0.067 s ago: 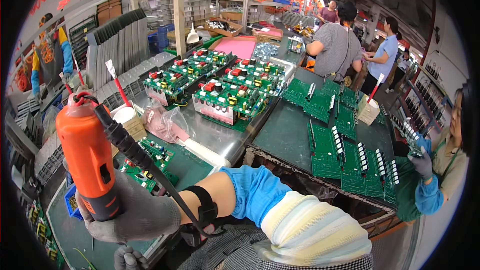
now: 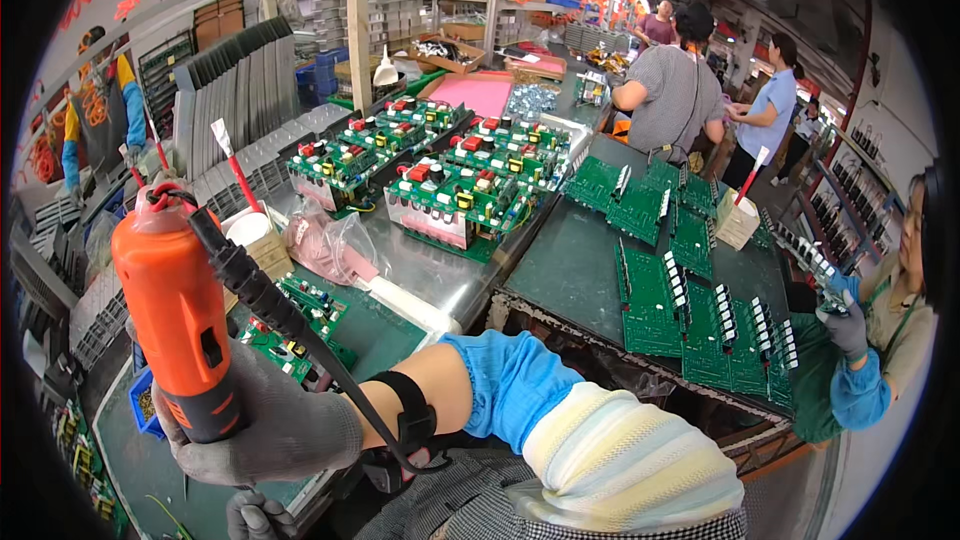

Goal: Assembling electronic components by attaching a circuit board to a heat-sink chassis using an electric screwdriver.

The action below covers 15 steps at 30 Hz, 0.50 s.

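Note:
My right hand (image 2: pixel 290 425), in a grey glove, grips an orange electric screwdriver (image 2: pixel 165 285) upright, with its black cord running down along my wrist. Its tip is hidden below the glove. Low at the bottom edge, my left hand (image 2: pixel 257 517) shows only its curled grey-gloved fingers; whatever is between them is hidden. Beyond my right hand, a green circuit board (image 2: pixel 300 325) with small parts lies on the green bench top (image 2: pixel 400 335), partly covered by the hand and cord. A blue bin (image 2: pixel 146 405) of small metal pieces stands beside the screwdriver.
Assembled boards on metal heatsinks (image 2: pixel 430 220) stand on the bench ahead. Bare green boards (image 2: pixel 650 300) cover the right-hand table, beside a wooden block with a red-handled brush (image 2: pixel 738 220). A gloved co-worker (image 2: pixel 850 330) holds a part at right. Grey metal plates (image 2: pixel 240 80) stack far left.

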Motion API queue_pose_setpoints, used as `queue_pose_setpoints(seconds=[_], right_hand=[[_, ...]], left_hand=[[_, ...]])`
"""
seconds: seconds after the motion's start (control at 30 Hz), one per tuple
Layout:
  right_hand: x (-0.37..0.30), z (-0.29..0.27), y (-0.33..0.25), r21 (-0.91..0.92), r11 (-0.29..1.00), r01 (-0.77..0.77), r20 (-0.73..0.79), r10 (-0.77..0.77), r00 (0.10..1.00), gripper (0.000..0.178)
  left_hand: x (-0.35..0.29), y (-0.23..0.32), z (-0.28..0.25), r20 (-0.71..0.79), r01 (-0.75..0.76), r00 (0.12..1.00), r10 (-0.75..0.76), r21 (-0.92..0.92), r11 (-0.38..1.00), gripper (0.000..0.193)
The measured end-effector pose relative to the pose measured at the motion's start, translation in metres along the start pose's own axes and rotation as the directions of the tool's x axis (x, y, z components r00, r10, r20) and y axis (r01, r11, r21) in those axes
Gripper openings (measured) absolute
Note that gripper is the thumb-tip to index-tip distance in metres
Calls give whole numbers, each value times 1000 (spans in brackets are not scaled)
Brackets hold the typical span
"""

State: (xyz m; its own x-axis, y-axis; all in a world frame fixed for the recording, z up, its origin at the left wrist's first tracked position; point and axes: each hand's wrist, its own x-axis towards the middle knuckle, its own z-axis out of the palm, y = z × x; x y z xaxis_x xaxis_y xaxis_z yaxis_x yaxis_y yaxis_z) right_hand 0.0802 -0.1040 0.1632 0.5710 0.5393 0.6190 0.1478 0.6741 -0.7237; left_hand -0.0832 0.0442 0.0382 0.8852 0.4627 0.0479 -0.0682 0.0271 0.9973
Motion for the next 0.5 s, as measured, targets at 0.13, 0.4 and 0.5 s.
queue_pose_setpoints(seconds=[0.13,0.4,0.5], right_hand=[[-4,2,0,27,999,29,-55,-27,998,32],[4,3,-5,248,966,-69,-106,98,990,35],[7,1,-5,335,926,-172,-77,209,975,34]], left_hand=[[1,4,8,-17,-77,997,78,5,997,48],[10,7,13,22,-95,995,96,-44,995,50],[13,3,8,43,-88,995,90,-49,995,49]])
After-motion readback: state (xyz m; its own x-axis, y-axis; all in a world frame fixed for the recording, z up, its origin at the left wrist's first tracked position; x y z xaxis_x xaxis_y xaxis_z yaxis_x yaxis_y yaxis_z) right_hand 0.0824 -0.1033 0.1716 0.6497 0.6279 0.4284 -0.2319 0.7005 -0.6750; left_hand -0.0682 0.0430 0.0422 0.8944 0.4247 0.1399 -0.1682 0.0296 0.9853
